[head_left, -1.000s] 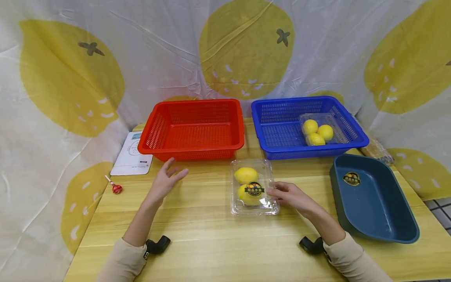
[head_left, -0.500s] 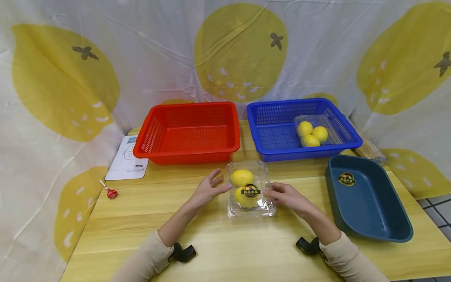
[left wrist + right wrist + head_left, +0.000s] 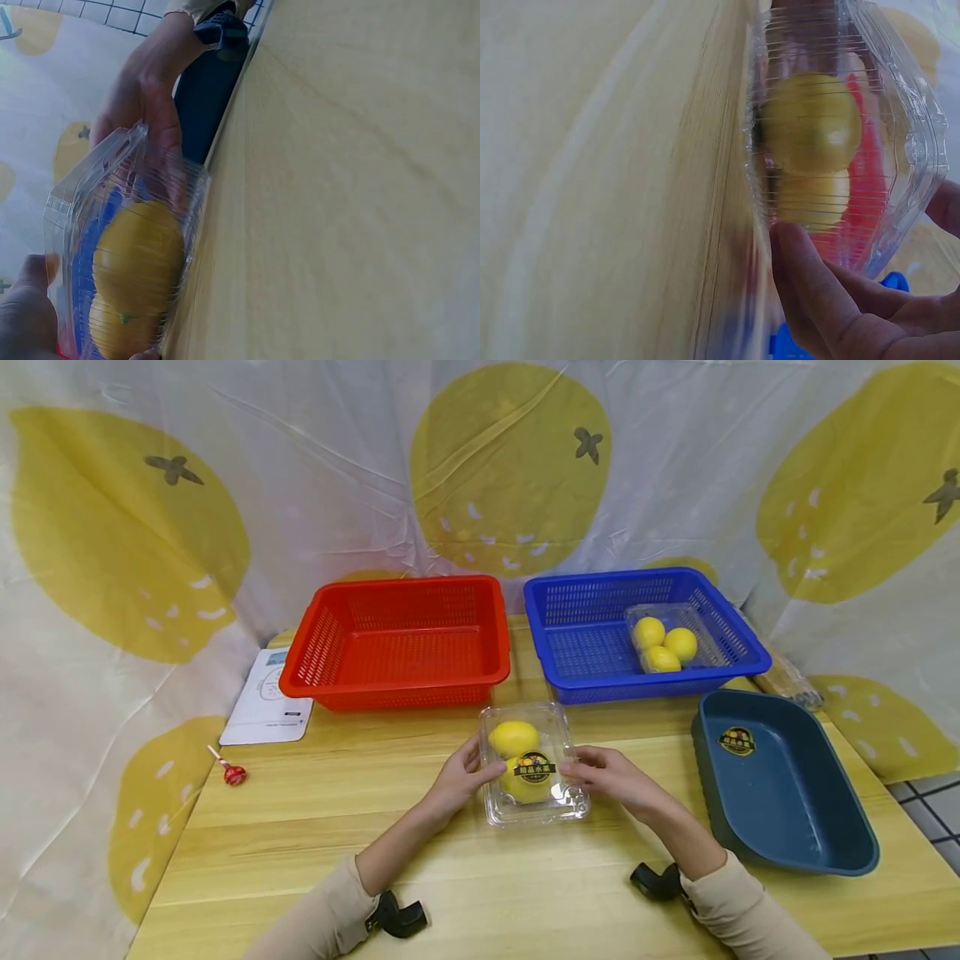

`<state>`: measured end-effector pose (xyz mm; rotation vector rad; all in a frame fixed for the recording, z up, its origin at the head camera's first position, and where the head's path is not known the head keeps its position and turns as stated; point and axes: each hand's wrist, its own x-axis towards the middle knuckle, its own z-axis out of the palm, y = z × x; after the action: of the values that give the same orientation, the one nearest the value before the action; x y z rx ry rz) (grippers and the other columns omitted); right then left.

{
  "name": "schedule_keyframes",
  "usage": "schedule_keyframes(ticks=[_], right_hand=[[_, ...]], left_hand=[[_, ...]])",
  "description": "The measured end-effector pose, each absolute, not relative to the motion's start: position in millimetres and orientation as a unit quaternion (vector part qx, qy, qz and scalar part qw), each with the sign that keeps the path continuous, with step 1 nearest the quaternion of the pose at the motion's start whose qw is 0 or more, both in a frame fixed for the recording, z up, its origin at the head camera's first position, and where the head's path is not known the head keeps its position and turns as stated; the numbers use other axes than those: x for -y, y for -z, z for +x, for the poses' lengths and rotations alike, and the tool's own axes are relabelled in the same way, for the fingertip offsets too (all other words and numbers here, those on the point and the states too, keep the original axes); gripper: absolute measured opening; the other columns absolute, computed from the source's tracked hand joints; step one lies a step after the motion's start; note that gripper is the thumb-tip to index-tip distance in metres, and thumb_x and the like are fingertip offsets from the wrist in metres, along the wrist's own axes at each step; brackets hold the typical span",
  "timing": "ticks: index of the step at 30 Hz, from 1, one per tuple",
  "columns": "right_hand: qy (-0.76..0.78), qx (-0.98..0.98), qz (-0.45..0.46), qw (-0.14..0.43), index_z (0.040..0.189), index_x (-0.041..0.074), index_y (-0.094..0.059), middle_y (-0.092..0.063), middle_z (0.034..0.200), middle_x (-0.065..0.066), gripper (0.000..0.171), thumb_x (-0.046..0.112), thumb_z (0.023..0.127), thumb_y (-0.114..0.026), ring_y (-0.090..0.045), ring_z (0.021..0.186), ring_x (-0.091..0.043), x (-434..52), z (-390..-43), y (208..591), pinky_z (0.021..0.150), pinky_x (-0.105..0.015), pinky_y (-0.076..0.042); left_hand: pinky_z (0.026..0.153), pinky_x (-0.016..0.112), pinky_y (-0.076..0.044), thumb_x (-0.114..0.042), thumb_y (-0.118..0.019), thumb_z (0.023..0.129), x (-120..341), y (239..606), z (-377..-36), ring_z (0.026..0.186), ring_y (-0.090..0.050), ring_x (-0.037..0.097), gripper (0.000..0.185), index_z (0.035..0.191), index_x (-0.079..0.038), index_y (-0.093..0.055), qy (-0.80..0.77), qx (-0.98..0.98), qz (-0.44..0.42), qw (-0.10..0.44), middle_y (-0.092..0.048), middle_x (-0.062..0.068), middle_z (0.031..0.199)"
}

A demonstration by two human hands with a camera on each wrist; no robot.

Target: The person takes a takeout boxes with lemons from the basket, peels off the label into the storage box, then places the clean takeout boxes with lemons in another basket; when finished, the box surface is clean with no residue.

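**Both hands on the clear lemon box at mid-counter**

A clear plastic clamshell box (image 3: 533, 763) lies flat on the wooden counter (image 3: 420, 877), just in front of the gap between the two baskets. Its long axis runs away from the person, toward the baskets; the lid faces up, with a round dark sticker (image 3: 535, 767) on it. Two lemons (image 3: 513, 737) lie inside, one behind the other along that axis.

The left hand (image 3: 459, 778) holds the box's left side, fingers curled against the wall and thumb on top. The right hand (image 3: 609, 777) holds the right side, fingertips pinching the rim near the sticker.

The counter is pale wood grain, backed by a white cloth printed with large yellow lemons. The red basket (image 3: 397, 639) stands behind and left of the box, the blue basket (image 3: 600, 639) behind and right, holding a second clear box of lemons (image 3: 663, 643). A dark blue tray (image 3: 780, 785) sits close to the right forearm, near the counter's right edge. Bare wood spreads to the left of the box, as far as a red lollipop (image 3: 234, 773) and a white card (image 3: 266, 702) at the left edge.
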<state>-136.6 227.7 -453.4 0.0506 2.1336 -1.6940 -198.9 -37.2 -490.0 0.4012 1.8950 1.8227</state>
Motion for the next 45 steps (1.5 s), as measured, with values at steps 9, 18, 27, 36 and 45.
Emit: schedule_keyframes(ticks=[9,18,27,36,45], right_hand=[[0.536,-0.828,0.015,0.163,0.142,-0.009,-0.040,-0.058,0.130,-0.025,0.069,0.034,0.094,-0.063,-0.061,0.110,-0.028,-225.8,-140.5,438.9,0.089,-0.037,-0.055],[0.418,-0.904,-0.049,0.078,0.127,-0.001,-0.061,-0.068,0.111,-0.013,0.053,0.031,0.086,-0.073,-0.064,0.093,-0.021,-215.6,-154.1,401.6,0.080,-0.033,-0.055],[0.327,-0.925,-0.147,0.128,0.110,0.002,-0.072,-0.070,0.088,0.001,0.036,0.024,0.081,-0.078,-0.061,0.077,-0.008,-204.1,-170.9,390.3,0.068,-0.023,-0.051],[0.309,-0.928,-0.147,0.145,0.092,0.009,-0.074,-0.068,0.077,0.004,0.021,0.021,0.077,-0.081,-0.059,0.071,-0.006,-194.7,-176.1,391.6,0.067,-0.022,-0.049],[0.322,-0.926,-0.143,0.132,0.084,0.012,-0.074,-0.071,0.077,0.004,0.008,0.016,0.080,-0.079,-0.061,0.070,-0.005,-190.7,-172.7,391.1,0.066,-0.023,-0.052]], left_hand=[[0.119,0.047,-0.025,-0.021,-0.068,0.092,35.1,488.3,-195.8,0.148,-0.024,0.035,0.081,0.154,-0.002,-0.020,-0.665,-0.698,0.145,0.222,-0.021,0.018,0.161],[0.119,0.047,-0.024,-0.020,-0.068,0.092,32.5,487.3,-194.6,0.148,-0.024,0.034,0.080,0.154,-0.003,-0.021,-0.665,-0.701,0.144,0.215,-0.023,0.017,0.161],[0.119,0.046,-0.026,-0.020,-0.069,0.091,32.5,486.7,-193.9,0.148,-0.026,0.031,0.081,0.155,-0.005,-0.022,-0.670,-0.695,0.141,0.220,-0.025,0.015,0.160],[0.118,0.044,-0.028,-0.018,-0.069,0.091,33.7,489.7,-196.1,0.147,-0.029,0.030,0.081,0.155,-0.006,-0.022,-0.677,-0.686,0.139,0.228,-0.027,0.014,0.160],[0.117,0.045,-0.029,-0.019,-0.069,0.091,34.7,490.1,-197.3,0.146,-0.031,0.031,0.081,0.155,-0.008,-0.022,-0.671,-0.691,0.145,0.227,-0.028,0.013,0.159]])
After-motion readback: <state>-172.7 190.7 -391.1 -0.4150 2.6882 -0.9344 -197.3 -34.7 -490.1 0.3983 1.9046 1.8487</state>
